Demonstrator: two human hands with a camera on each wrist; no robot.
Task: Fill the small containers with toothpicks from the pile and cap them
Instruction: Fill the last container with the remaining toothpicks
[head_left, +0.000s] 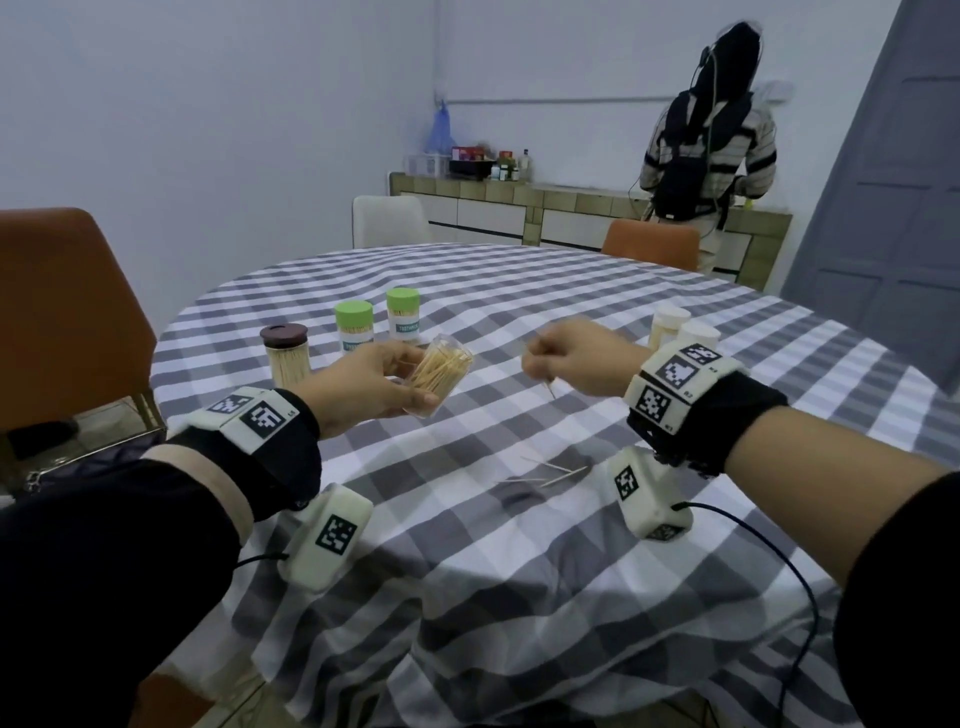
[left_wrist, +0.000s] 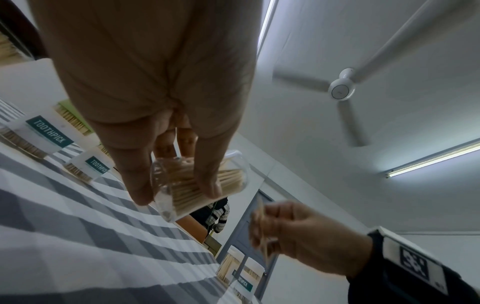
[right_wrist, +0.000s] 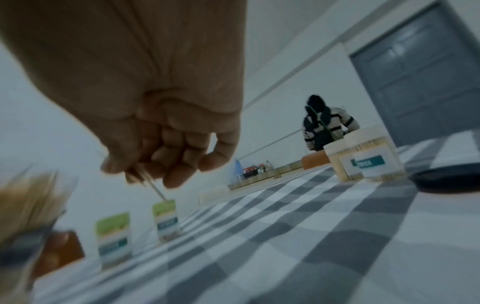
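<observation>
My left hand grips a clear uncapped container packed with toothpicks, tilted with its mouth toward the right; the left wrist view shows my fingers curled round that container. To its right, a short gap away, my right hand pinches a few toothpicks, held above the table; in the right wrist view a toothpick sticks out below the curled fingers. A small scatter of loose toothpicks lies on the checked cloth near me.
Two green-capped containers and a brown-capped one stand behind my left hand. Two white-capped ones stand behind my right wrist. A dark cap lies on the cloth. Chairs ring the round table; a person stands at the far counter.
</observation>
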